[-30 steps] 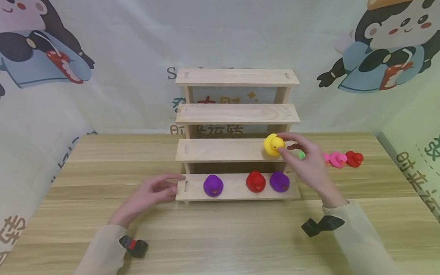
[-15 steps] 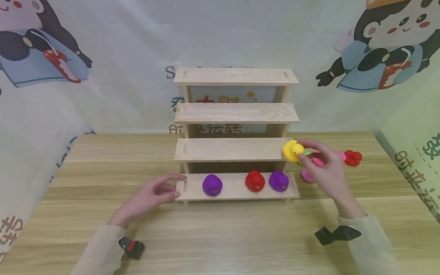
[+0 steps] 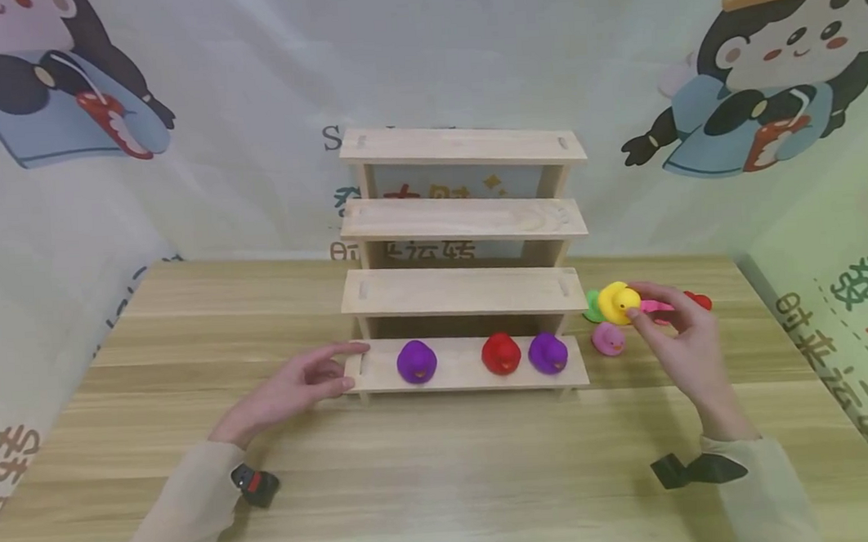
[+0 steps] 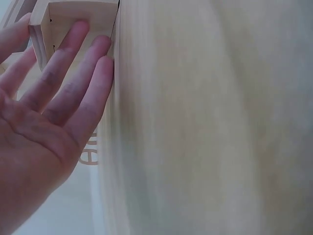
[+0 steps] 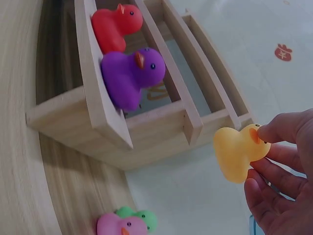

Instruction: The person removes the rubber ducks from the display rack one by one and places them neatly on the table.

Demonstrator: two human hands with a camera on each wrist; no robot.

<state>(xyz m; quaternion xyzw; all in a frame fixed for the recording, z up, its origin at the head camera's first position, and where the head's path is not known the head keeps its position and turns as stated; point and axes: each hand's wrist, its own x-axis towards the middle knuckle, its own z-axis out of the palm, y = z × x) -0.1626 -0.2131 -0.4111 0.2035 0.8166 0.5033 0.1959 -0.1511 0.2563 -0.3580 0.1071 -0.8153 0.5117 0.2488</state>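
Between the thumb and fingers of my right hand a yellow rubber duck is pinched, held up to the right of the stepped wooden shelf. The right wrist view shows the thumb on the head of that yellow duck. My left hand touches the left end of the lowest step. In the left wrist view its fingers are spread and nearly straight against the wood. On that step sit a purple duck, a red duck and another purple duck.
Right of the shelf, more ducks lie on the wooden table: a mauve-pink one, a green one partly behind the yellow duck, and pink and red ones partly behind my right hand. A printed cloth hangs behind.
My right hand has carried the yellow duck from in front of the second step rightward, past the shelf's end, over the ducks on the table. The left hand stays at the lowest step.
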